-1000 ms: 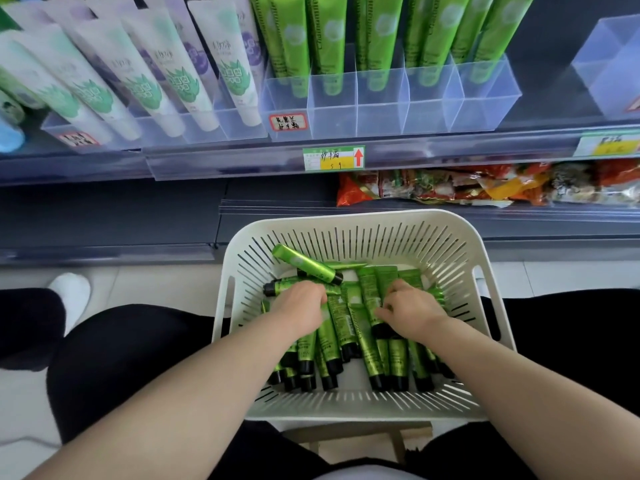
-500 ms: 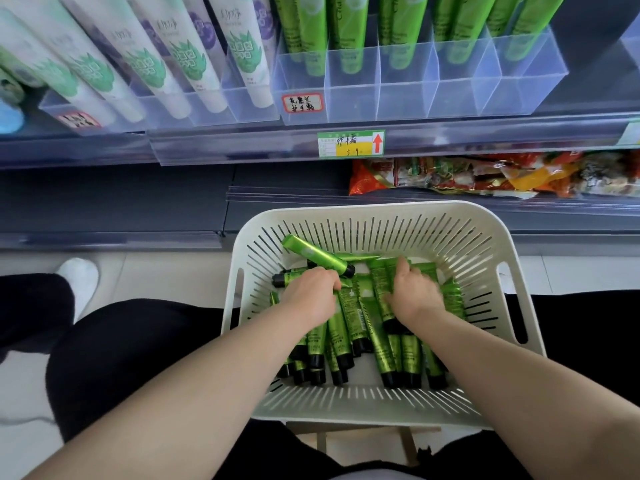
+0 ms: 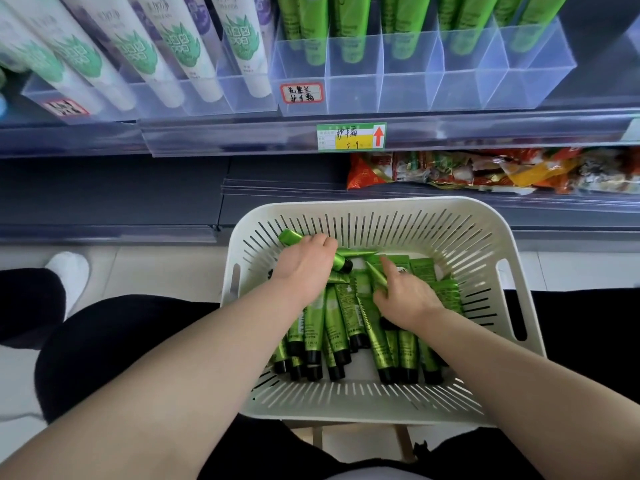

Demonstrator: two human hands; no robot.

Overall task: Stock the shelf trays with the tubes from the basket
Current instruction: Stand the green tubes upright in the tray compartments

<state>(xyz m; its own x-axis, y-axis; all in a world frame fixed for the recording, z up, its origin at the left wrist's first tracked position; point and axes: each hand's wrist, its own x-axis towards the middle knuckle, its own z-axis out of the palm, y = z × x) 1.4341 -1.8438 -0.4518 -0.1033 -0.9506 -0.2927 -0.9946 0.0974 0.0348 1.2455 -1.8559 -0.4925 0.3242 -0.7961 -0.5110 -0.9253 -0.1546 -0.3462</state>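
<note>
A white slotted basket (image 3: 491,237) rests on my lap and holds several green tubes (image 3: 346,313) with black caps. My left hand (image 3: 304,265) lies over a green tube (image 3: 289,236) at the basket's far left and closes around it. My right hand (image 3: 405,296) pinches another green tube (image 3: 375,275) near the basket's middle. On the shelf above, clear divided trays (image 3: 408,88) hold upright green tubes (image 3: 349,26) at their backs.
White tubes with green leaf prints (image 3: 180,46) fill the trays at the upper left. A green and yellow price tag (image 3: 350,136) hangs on the shelf edge. Snack packets (image 3: 485,171) lie on the lower shelf. My knees in black and a white sock (image 3: 69,271) are on the floor.
My left hand has moved up to the tube at the basket's far left. My right hand has lifted the end of a tube. The view has closed in on the shelf.
</note>
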